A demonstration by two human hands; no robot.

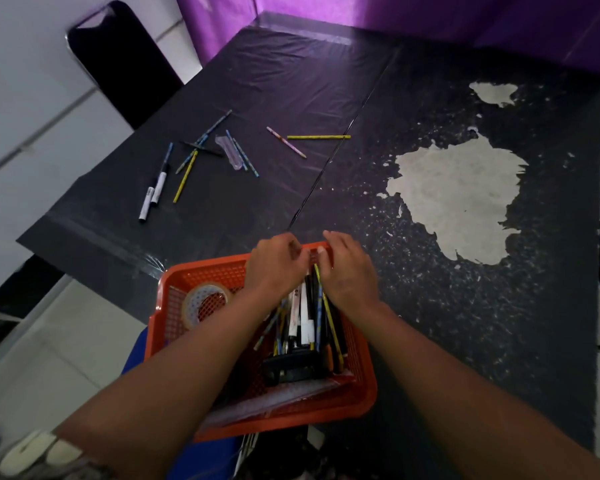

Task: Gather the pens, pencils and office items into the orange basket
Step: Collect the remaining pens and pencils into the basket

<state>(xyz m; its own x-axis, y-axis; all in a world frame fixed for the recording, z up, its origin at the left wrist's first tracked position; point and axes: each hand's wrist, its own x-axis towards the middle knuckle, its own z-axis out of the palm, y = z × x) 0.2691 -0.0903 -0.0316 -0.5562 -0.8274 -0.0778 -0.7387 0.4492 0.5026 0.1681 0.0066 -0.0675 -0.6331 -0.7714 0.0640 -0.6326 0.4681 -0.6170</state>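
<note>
1. At 6 o'clock in the head view, the orange basket is seen at the near edge of the table, partly overhanging it.
2. Both hands are lowered over the far end of the basket. The left hand and right hand are curled round the upper ends of a bundle of pens and pencils; which hand bears the load cannot be told, as the fingertips are hidden.
3. Basket contents noted: the bundle along the middle, a tape roll at 9 o'clock inside the basket, a black item at the near end, and a clear ruler-like strip below it; its identity is uncertain.
4. Outstanding items at 11 o'clock on the table: two white markers, a loose cluster of pencils with a clear plastic piece. At 12 o'clock: a yellow pencil and a pink pencil, lying close together.
5. Judgement: the step in hand is settling the bundle. It is best laid parallel to the long wall and released low, so that nothing rolls out over the rim.
6. Judgement: the task is roughly half done; the basket should be steadied before the far reach is made.
</note>
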